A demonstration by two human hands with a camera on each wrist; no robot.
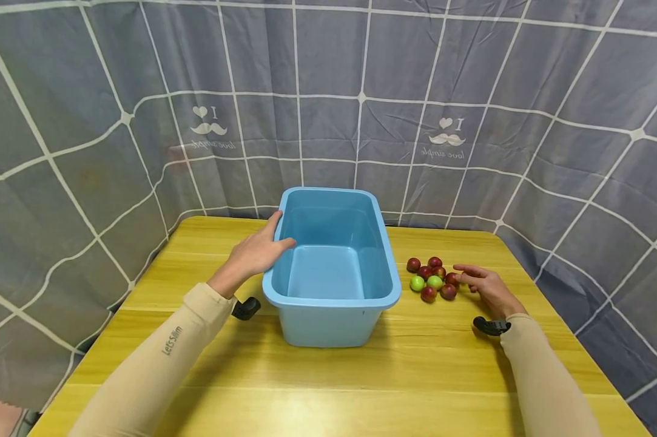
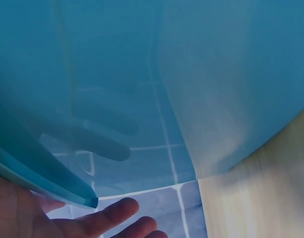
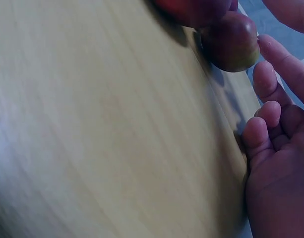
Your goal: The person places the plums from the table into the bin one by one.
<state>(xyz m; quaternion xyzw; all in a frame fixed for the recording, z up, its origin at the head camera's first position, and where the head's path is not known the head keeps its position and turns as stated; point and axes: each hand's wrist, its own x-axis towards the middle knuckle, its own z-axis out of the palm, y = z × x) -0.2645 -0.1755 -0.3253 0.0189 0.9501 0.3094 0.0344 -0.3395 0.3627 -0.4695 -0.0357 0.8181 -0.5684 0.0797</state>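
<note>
Fruits (image 1: 434, 282) — seven red, two green, one tub (image 1: 328, 325), two hands (image 1: 257, 249) (image 1: 491, 290) — left gripping rim (image 1: 331, 303), right loosely parted, empty

Yellow wood-grain table (image 1: 426, 364); white-gridded grey curtain (image 1: 328, 133) standing behind, bearing white moustache prints (image 1: 446, 139).

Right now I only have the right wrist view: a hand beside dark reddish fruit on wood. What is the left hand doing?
Observer: The left hand holds the left rim of a blue tub, its thumb reaching over to the inside.
Operator: Anything in the tub?
Observer: Nothing that I can see; the head view shows its bare floor.
Operator: Is all the fruit dark red?
Observer: No, two green ones lie among the dark red ones, on the side of the cluster nearer the tub.
</note>
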